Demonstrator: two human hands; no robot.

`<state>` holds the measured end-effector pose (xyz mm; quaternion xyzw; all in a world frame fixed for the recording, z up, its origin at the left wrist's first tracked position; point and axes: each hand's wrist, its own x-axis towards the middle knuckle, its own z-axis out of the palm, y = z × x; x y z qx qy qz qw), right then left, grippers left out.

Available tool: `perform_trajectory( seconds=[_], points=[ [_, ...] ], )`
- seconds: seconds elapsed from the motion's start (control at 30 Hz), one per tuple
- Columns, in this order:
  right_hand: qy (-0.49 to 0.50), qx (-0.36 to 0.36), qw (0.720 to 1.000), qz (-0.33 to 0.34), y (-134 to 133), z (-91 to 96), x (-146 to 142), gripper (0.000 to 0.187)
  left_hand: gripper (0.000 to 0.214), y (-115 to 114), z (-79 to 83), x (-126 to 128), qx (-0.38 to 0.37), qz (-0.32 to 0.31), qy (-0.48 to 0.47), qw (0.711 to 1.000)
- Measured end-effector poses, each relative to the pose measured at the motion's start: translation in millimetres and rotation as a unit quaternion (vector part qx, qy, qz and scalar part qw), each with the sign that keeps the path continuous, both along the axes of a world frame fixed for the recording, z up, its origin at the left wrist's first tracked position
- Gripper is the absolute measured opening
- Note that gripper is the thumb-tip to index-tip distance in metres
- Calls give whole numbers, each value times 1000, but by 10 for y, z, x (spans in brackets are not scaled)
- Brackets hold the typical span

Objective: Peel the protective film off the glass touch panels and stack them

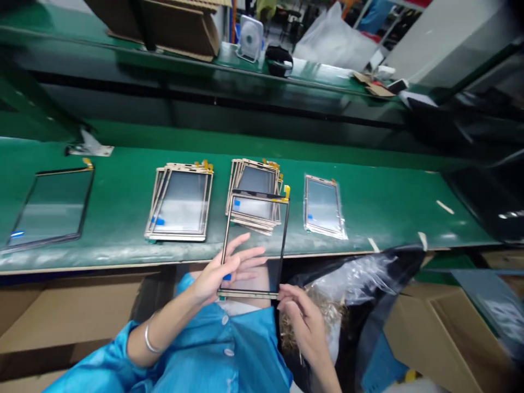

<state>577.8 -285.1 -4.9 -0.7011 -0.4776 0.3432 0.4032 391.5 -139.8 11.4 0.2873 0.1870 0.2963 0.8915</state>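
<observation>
Head camera looks forward and down, close over the green workbench (123,218).

Bench: I see a long green-topped workbench (368,207) running across my view, its front edge pale and worn.
Upper shelf: a glossy green shelf (184,60) sits behind and above the bench, catching reflections.
Shelf items: brown cardboard boxes (180,24), a small white round fan (250,38), a black rounded object (279,60) and a crumpled clear plastic sheet (331,41).
Under bench, left: a flat brown cardboard panel (73,311).
Right floor area: an open brown cardboard carton (442,338) beside a black plastic bag with a clear liner (364,284).
Light: bright overhead light, I judge from glare on the green surfaces.
</observation>
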Motion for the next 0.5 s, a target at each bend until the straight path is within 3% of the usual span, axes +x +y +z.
perform_trajectory(
  seconds=[0.13, 0.4, 0.5],
  points=[
    [-85, 27, 992, 93, 251, 283, -105, 14, 42, -48, 63, -97, 27, 32, 14, 999],
    [-243, 85, 956, 142, 358, 243, -136, 18, 51, -186, 164, -117, 45, 87, 54, 994],
    [-197, 91, 958, 187, 412, 346, -222, 19, 50, -183, 166, -78, 47, 110, 79, 990]
  ],
)
